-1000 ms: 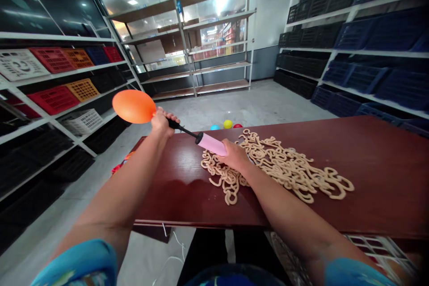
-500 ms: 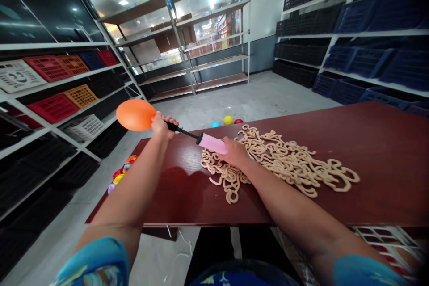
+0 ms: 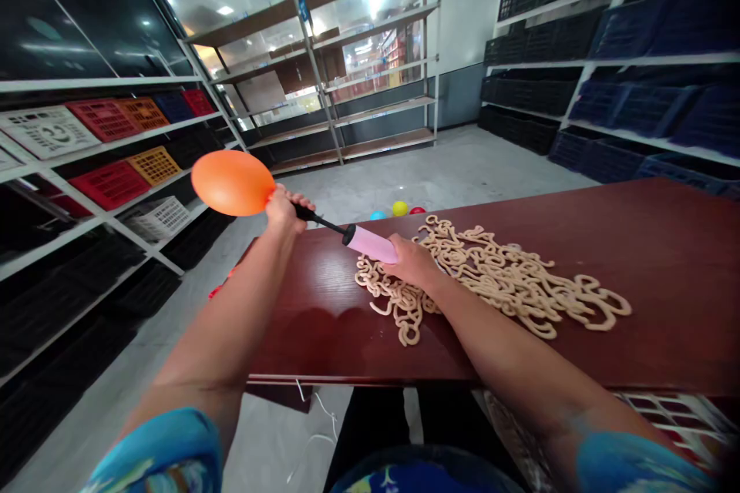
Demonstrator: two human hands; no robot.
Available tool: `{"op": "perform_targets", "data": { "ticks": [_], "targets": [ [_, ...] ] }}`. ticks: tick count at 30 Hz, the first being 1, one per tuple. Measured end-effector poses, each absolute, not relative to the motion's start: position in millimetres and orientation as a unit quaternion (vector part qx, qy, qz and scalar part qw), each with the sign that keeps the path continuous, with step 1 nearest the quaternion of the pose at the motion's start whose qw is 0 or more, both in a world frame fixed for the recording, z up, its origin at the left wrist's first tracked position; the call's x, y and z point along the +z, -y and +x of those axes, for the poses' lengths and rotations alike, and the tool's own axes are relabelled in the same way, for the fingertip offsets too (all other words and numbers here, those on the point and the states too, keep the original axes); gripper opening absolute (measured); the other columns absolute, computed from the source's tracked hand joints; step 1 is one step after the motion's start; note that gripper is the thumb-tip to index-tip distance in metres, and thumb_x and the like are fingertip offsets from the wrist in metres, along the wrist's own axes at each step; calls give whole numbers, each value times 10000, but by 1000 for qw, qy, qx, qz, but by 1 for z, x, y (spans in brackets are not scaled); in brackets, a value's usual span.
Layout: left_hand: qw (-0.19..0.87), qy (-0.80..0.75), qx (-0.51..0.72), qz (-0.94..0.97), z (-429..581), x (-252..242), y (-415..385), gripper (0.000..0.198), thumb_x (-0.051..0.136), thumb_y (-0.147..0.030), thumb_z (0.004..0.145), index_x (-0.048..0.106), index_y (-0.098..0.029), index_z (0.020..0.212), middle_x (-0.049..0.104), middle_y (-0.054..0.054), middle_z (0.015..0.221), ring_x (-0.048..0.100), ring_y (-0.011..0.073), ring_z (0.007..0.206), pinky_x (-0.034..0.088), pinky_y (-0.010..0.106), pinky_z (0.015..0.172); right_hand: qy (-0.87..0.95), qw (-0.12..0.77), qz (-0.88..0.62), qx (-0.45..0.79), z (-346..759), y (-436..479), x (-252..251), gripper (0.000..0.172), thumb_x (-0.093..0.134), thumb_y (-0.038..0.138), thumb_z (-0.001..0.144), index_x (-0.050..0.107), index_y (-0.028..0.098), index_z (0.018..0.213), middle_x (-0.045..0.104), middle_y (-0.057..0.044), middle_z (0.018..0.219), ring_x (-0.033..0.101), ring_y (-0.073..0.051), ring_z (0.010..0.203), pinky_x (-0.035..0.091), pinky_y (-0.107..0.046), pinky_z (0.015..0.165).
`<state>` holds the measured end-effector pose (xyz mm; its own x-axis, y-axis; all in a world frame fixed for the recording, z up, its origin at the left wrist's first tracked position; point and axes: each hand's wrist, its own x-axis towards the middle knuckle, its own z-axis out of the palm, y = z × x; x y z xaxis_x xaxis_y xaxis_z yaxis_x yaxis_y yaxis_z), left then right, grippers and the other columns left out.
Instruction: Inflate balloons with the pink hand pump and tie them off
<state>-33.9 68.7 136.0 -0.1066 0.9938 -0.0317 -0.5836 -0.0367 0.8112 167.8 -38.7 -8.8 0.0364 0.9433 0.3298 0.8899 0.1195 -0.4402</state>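
Observation:
A round orange balloon (image 3: 230,182) is at the left, above the table's far left edge. My left hand (image 3: 287,209) is closed around its neck and the black end of a balloon pump. From there a thin black rod runs right into the pump's pink barrel (image 3: 373,244). My right hand (image 3: 413,263) grips the barrel's other end, which its fingers hide. Beneath and beyond my right hand lies a tangled heap of beige curly strands (image 3: 491,277).
The dark red table (image 3: 647,246) stretches to the right. Blue, yellow and red balls (image 3: 400,209) show beyond its far edge. Shelves with crates (image 3: 109,183) stand at left and right, and a rack (image 3: 378,145) at the back. A white cable (image 3: 327,408) hangs below the near edge.
The orange balloon looks larger and reaches higher. Both hands keep their hold on the pump. The view has shifted slightly, hiding most of the colourful items at the table's left edge.

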Motion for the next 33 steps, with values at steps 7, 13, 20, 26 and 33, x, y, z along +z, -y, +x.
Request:
{"op": "perform_targets", "data": {
  "ticks": [7,13,20,26,33],
  "targets": [
    [576,-338,673,318,-77,188,-84,337,390,-280,837,213,-195,562,264,-63,408,311,75,314,297,206,362,691,299,-656,53,166,36,-9,405,608,442,664,498,216,981,618,-54,857,579,-205,755,356,-293,578],
    [585,-326,678,303,-53,152,-87,357,366,-328,860,205,-195,571,256,-64,415,301,73,319,288,211,370,675,287,-678,50,172,35,-14,425,636,408,652,496,213,1003,629,-55,864,587,-198,754,370,-288,605],
    [624,-329,646,293,3,97,-62,408,434,-428,836,218,-198,577,257,-67,431,320,78,345,310,216,396,673,282,-682,44,169,35,-16,413,650,419,658,495,212,980,633,-58,875,588,-202,778,377,-284,620],
    [613,-332,655,290,16,82,-49,389,421,-409,840,234,-199,571,288,-58,442,347,83,360,339,223,410,674,285,-680,31,171,36,-15,382,638,427,662,504,215,950,626,-46,824,584,-196,742,355,-274,589],
    [570,-315,677,345,-23,159,-61,411,445,-435,822,215,-200,575,266,-62,431,322,76,342,321,207,383,679,311,-665,34,177,34,-7,377,633,401,665,494,222,966,622,-39,870,580,-181,760,343,-258,583]
  ]
}}
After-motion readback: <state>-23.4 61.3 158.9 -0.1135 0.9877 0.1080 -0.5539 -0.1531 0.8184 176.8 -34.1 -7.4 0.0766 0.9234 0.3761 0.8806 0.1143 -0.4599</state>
